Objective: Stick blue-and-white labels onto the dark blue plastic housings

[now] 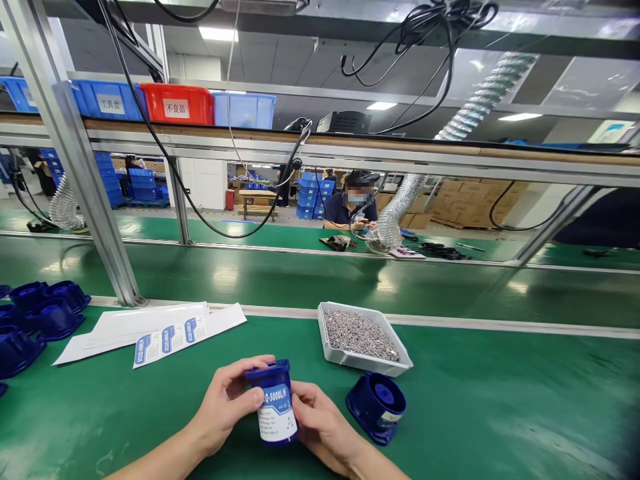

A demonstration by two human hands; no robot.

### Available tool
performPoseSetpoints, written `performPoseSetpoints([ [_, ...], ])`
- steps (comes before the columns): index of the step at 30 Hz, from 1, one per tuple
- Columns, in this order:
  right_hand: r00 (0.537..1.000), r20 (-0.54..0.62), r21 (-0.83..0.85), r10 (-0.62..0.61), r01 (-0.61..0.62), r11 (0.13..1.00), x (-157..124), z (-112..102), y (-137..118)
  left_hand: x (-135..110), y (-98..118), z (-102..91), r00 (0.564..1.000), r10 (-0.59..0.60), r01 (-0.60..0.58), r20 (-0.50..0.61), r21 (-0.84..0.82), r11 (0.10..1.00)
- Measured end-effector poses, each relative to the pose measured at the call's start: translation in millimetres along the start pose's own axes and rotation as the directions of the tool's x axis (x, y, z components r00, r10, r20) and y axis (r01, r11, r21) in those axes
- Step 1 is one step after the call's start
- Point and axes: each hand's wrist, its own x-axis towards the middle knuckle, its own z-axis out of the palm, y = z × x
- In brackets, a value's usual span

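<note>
My left hand (pixel 227 400) and my right hand (pixel 320 423) both grip a dark blue plastic part (pixel 274 400) with a white and blue label on its side. They hold it just above the green bench mat (pixel 475 413), near the front edge. The fingers of each hand curl round the part from its own side. A second dark blue part (pixel 376 405) lies tipped on the mat just right of my right hand.
A white tray (pixel 330 353) of small metal pieces sits behind the hands. Label sheets (pixel 165 327) lie at the left, with several blue parts (pixel 40 317) at the far left. A metal post (pixel 100 220) stands there. Across the conveyor sits another person (pixel 353 207).
</note>
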Motion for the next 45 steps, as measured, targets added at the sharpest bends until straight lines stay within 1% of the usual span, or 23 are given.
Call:
performPoseSetpoints([
  [2,1.000,-0.024,-0.044,-0.010,0.009,0.999,0,1,0,0,1,-0.6,1.000,-0.010,0.010,-0.022,0.006,1.000],
  [6,0.994,-0.092,-0.179,-0.053,0.036,0.983,2,0,5,2,2,-0.3,0.994,-0.033,0.042,-0.100,0.095,0.995],
  [10,0.988,-0.131,-0.296,-0.084,0.041,0.954,5,1,10,4,0,0.4,0.986,-0.034,0.061,-0.163,0.160,0.985],
  [13,0.986,-0.126,-0.390,-0.106,0.049,0.919,6,3,9,5,1,-1.9,0.985,-0.031,0.066,-0.171,0.201,0.977],
  [15,0.989,-0.088,-0.423,-0.118,0.071,0.903,6,4,7,6,4,-4.4,0.987,-0.021,0.054,-0.160,0.204,0.978],
  [17,0.990,-0.059,-0.423,-0.128,0.091,0.901,6,3,6,7,6,-6.5,0.990,-0.003,0.033,-0.142,0.210,0.977],
  [20,0.987,-0.084,-0.397,-0.138,0.094,0.913,8,1,10,7,8,-6.0,0.993,-0.007,0.038,-0.121,0.253,0.967],
  [22,0.985,-0.106,-0.374,-0.139,0.090,0.923,8,-1,14,6,8,-2.9,0.994,-0.015,0.046,-0.112,0.286,0.957],
  [25,0.984,-0.103,-0.353,-0.145,0.100,0.930,9,-5,17,2,10,4.2,0.995,-0.004,0.036,-0.097,0.338,0.941],
  [27,0.982,-0.105,-0.361,-0.160,0.112,0.926,9,-8,17,-3,10,8.4,0.997,0.011,0.018,-0.070,0.402,0.916],
  [30,0.976,-0.139,-0.359,-0.168,0.108,0.927,10,-14,17,-9,7,10.7,0.998,0.054,-0.037,-0.016,0.523,0.852],
  [32,0.974,-0.164,-0.326,-0.154,0.094,0.941,10,-17,17,-12,3,9.7,0.998,0.068,-0.063,0.014,0.582,0.811],
  [34,0.978,-0.171,-0.269,-0.122,0.073,0.960,10,-18,16,-15,0,7.9,0.995,0.095,-0.088,0.022,0.609,0.788],
  [35,0.981,-0.165,-0.232,-0.098,0.058,0.971,9,-17,14,-17,-1,7.2,0.992,0.120,-0.115,0.034,0.621,0.776],
  [37,0.989,-0.136,-0.175,-0.064,0.040,0.984,8,-15,12,-19,-2,6.5,0.976,0.202,-0.204,0.079,0.645,0.736],
  [40,0.992,-0.082,-0.193,-0.098,0.081,0.978,7,-12,8,-21,-3,7.2,0.938,0.315,-0.325,0.142,0.670,0.667],
  [42,0.991,-0.048,-0.222,-0.127,0.113,0.968,6,-11,6,-21,-3,7.9,0.923,0.361,-0.354,0.135,0.671,0.652],
  [45,0.993,-0.017,-0.206,-0.119,0.113,0.972,6,-12,5,-20,-4,8.5,0.913,0.388,-0.364,0.127,0.685,0.631],
])
